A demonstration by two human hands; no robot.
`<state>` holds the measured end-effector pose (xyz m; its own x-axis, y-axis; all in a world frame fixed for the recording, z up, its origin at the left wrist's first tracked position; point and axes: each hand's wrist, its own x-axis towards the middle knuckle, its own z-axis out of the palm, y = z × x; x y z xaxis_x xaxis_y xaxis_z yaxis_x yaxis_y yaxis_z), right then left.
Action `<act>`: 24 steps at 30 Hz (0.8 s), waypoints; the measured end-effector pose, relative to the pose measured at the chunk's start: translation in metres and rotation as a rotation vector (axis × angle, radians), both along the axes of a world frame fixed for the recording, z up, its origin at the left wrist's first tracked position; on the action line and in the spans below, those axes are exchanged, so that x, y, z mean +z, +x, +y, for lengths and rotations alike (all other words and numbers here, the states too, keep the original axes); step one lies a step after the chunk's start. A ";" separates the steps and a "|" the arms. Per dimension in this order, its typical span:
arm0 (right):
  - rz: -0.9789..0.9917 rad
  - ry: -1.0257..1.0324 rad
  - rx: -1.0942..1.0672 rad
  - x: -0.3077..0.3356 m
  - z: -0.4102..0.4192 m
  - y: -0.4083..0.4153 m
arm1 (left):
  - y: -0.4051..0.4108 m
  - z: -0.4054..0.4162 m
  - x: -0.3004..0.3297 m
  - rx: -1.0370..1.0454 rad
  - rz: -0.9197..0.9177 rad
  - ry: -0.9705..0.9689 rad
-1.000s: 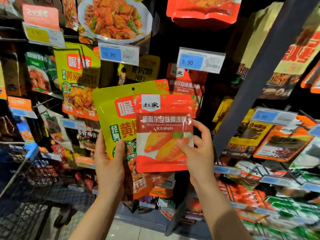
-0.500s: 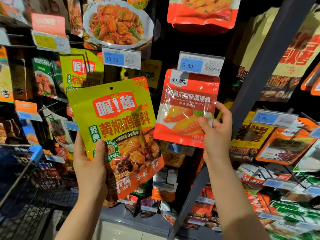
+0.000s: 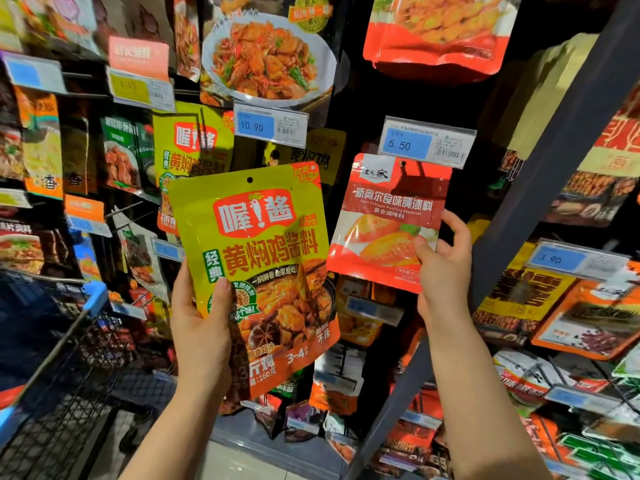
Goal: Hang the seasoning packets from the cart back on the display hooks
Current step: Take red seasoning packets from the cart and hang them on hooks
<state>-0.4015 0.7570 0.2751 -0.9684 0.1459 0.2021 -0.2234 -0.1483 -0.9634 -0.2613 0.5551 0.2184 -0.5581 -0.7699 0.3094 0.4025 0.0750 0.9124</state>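
Note:
My left hand (image 3: 201,327) grips a large yellow-green sauce packet (image 3: 263,265) by its lower left edge, upright in front of the display. My right hand (image 3: 443,271) pinches the lower right corner of a smaller red marinade packet (image 3: 388,220), held up right under the 5.50 price tag (image 3: 426,143). The red packet's top hole sits at the hook (image 3: 403,164) below that tag. More yellow-green packets (image 3: 190,147) of the same kind hang at the left, behind the one I hold.
A dark wire cart (image 3: 62,375) with a blue rim stands at lower left. A grey slanted shelf post (image 3: 554,161) runs right of my right hand. Hanging packets and price tags such as the 10.90 tag (image 3: 270,126) fill the wall.
My right hand has carried the red packet from in front of the yellow-green one up and right to the hook under the 5.50 tag. My left hand has shifted its packet slightly left.

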 end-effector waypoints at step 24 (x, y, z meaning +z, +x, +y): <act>0.190 0.322 -0.024 -0.051 -0.045 0.009 | 0.023 -0.005 -0.021 0.024 -0.104 0.064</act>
